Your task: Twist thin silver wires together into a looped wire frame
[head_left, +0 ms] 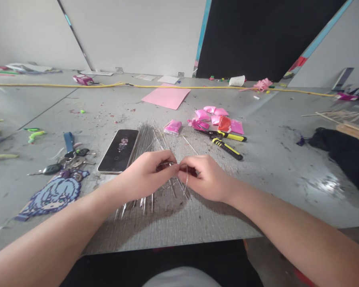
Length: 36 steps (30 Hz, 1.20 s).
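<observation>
**Left hand (151, 171) and right hand (208, 179) pinch a thin wire (187, 175)**

Closest of all, at the bottom, are the person's dark clothes (161, 263). Next comes the edge of the grey table (194, 227).

Both hands are over the table, with their fingertips touching in the middle. The left hand pinches the thin wire with its thumb and fingers. The right hand pinches it too, and a bent bit of the wire curves down by its fingers. So the thin wire is right where the two hands meet.

Under and beside the left hand lie lots of straight silver wires (143, 203). Over on the left is a blue and purple charm (52, 195) made of little squares. It lies right by a bunch of keys (74, 161) with a blue strap (68, 142). A phone (118, 151) lies flat between the keys and the wires.

Past the right hand, pliers (227, 144) with yellow and black handles lie with their handles spread. Far over to the right is a black cloth (344, 155). Just behind the pliers are little pink packets (202, 115) and a red one (224, 124).

Farther back is a pink sheet of paper (167, 97). A long yellow cord (167, 86) runs across the table. Behind it a white cup (237, 81) lies on its side. Last of all are a white wall (137, 36) and a big black panel (257, 36).
</observation>
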### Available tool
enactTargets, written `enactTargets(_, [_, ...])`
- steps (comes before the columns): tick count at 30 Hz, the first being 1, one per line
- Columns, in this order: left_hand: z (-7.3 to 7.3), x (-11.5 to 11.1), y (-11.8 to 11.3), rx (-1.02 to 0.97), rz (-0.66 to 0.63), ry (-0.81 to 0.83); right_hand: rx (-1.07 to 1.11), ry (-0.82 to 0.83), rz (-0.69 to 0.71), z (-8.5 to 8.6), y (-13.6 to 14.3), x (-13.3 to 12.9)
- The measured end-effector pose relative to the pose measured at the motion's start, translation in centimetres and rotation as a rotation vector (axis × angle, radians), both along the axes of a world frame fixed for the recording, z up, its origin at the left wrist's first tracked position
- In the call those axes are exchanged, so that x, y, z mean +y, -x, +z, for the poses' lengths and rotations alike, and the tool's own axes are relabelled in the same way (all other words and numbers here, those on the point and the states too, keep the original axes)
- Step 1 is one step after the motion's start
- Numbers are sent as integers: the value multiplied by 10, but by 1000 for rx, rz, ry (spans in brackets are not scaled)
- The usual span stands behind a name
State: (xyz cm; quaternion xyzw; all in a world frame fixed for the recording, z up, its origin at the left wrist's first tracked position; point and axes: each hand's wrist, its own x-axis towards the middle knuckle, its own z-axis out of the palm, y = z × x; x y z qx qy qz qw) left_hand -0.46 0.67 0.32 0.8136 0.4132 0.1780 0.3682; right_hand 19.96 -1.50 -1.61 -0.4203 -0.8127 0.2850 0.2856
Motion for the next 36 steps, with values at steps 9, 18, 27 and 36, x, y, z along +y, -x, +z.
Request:
enactTargets(9, [2, -1, 0, 46, -20, -63, -38, -20, 11, 0, -1, 0])
enactTargets(18, [1, -1, -1, 99, -58, -141, -131, -33, 23, 2, 0, 0])
enactTargets(27, [2, -2, 0, 104, -110, -201, -178, -29, 41, 1, -1, -1])
enactTargets(36, [4, -1, 0, 74, -89, -155, -157, -23, 51, 2, -1, 0])
